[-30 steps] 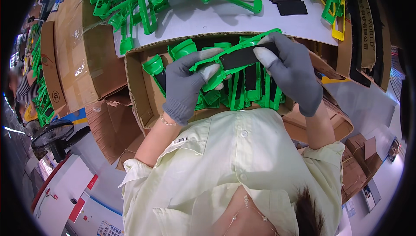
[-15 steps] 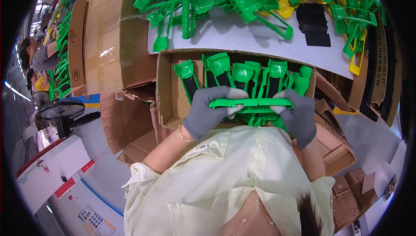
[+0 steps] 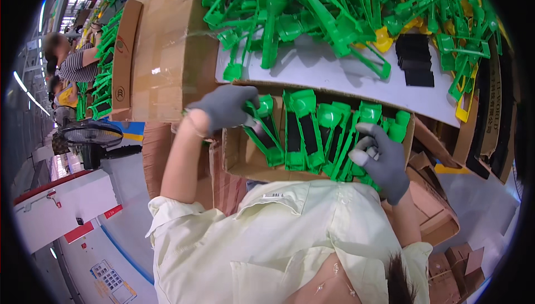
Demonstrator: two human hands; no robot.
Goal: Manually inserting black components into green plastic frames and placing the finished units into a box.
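Observation:
My left hand (image 3: 225, 107), in a grey glove, is at the far left corner of an open cardboard box (image 3: 237, 162). Its fingers close on the upper edge of the leftmost green plastic part (image 3: 266, 136), a long trough-like piece with a dark strip inside, leaning at a slant. My right hand (image 3: 384, 164), also gloved, hovers over the right side of the box. Its fingers are bent and apart, with nothing visible between them. Beneath and beside it stand several similar green parts (image 3: 304, 131), packed side by side. The right fingers hide some of them.
A heap of green parts (image 3: 317, 8) with some yellow pieces (image 3: 383, 40) covers the white table (image 3: 312, 72) beyond the box. Black flat pads (image 3: 415, 61) lie stacked there. A large carton (image 3: 161, 53) and a fan (image 3: 92, 136) stand left. Other people work at far left.
The green part held level between both hands is no longer between them. My left hand has moved left to the box's leftmost part; my right hand has let go. The view has shifted slightly.

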